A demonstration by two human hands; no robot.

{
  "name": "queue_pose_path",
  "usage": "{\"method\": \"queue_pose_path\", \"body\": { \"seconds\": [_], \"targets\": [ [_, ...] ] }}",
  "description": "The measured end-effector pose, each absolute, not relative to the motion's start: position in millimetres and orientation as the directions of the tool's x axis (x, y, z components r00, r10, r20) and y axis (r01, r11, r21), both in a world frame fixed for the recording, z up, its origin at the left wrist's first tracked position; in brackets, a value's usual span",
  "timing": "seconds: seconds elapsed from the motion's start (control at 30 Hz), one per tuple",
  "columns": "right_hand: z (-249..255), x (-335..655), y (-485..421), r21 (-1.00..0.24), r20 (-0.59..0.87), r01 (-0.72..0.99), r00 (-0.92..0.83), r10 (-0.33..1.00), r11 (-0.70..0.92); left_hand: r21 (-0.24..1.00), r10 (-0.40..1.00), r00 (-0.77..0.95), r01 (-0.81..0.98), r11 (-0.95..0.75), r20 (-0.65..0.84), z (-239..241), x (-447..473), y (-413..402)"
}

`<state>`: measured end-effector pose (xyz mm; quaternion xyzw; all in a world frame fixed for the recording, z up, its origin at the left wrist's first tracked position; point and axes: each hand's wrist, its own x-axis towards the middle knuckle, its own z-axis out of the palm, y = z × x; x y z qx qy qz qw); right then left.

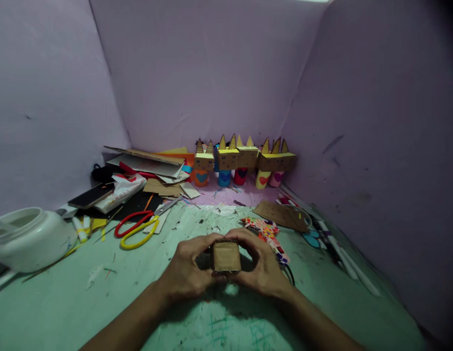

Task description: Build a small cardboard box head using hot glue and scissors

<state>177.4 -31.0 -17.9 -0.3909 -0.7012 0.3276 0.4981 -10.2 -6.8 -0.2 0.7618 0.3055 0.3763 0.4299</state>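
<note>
Between my two hands, low in the middle of the head view, is a small brown cardboard box with one square face toward me. My left hand grips its left side, fingers along the top edge and thumb below. On the other side my right hand holds it the same way, fingertips of both hands nearly meeting above it. The far sides of the box are hidden. Just beyond my right hand lies a strip of flower-patterned paper. Scissors with red and yellow handles rest to the left, apart from my hands.
At the back stand several cardboard-headed figures with pointed ears on coloured tubes. A white pot is at the left edge. Cardboard and paper scraps pile up at back left. Pens and a flat cardboard piece lie at right.
</note>
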Motion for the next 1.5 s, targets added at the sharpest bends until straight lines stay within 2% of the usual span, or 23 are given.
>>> {"method": "queue_pose_path", "body": {
  "seconds": [0.1,0.2,0.33,0.47,0.6,0.7,0.8,0.9,1.0,1.1,1.27,1.4,1.5],
  "targets": [
    [-24,176,-28,-0.908,0.384,0.109,-0.171,0.907,0.404,0.948,0.854,0.474,0.114,-0.298,0.212,-1,-9,-4],
    [-29,176,-24,-0.914,0.406,-0.047,-0.118,0.906,0.404,0.992,0.883,0.455,-0.002,-0.127,0.114,-1,-11,1],
    [-29,178,-25,-0.900,0.433,-0.091,-0.106,0.895,0.425,0.983,0.857,0.508,-0.181,0.012,0.083,-1,-16,7],
    [-23,178,-28,-0.940,0.341,-0.016,-0.127,0.931,0.342,0.972,0.849,0.523,-0.229,0.048,0.081,-13,-19,11],
    [-18,175,-29,-0.962,0.269,0.027,-0.071,0.960,0.272,0.968,0.842,0.538,-0.228,0.109,0.032,-27,-16,13],
    [-16,175,-29,-0.964,0.262,0.035,-0.013,0.965,0.262,0.986,0.840,0.542,-0.150,0.078,0.016,-26,-12,12],
    [-15,177,-30,-0.949,0.290,0.140,0.020,0.957,0.284,0.998,0.849,0.527,-0.067,-0.006,0.041,-18,-13,9],
    [-15,178,-32,-0.910,0.324,0.264,-0.026,0.946,0.319,0.992,0.874,0.482,0.074,-0.101,0.053,-13,-16,4],
    [-18,176,-32,-0.902,0.331,0.260,-0.102,0.938,0.346,0.979,0.873,0.485,0.196,-0.053,-0.050,-9,-15,2],
    [-22,173,-29,-0.947,0.264,0.168,-0.073,0.962,0.273,0.989,0.864,0.485,0.125,0.082,-0.133,-5,-12,5],
    [-24,172,-23,-0.983,0.180,0.018,-0.013,0.984,0.181,0.971,0.862,0.479,-0.069,0.227,-0.167,-4,-13,15],
    [-22,173,-22,-0.987,0.161,-0.008,0.010,0.987,0.161,0.949,0.861,0.473,-0.140,0.283,-0.187,-8,-14,19],
    [-21,172,-21,-0.983,0.183,0.007,0.030,0.983,0.183,0.953,0.858,0.479,-0.122,0.276,-0.187,-8,-13,19]
  ]
}}
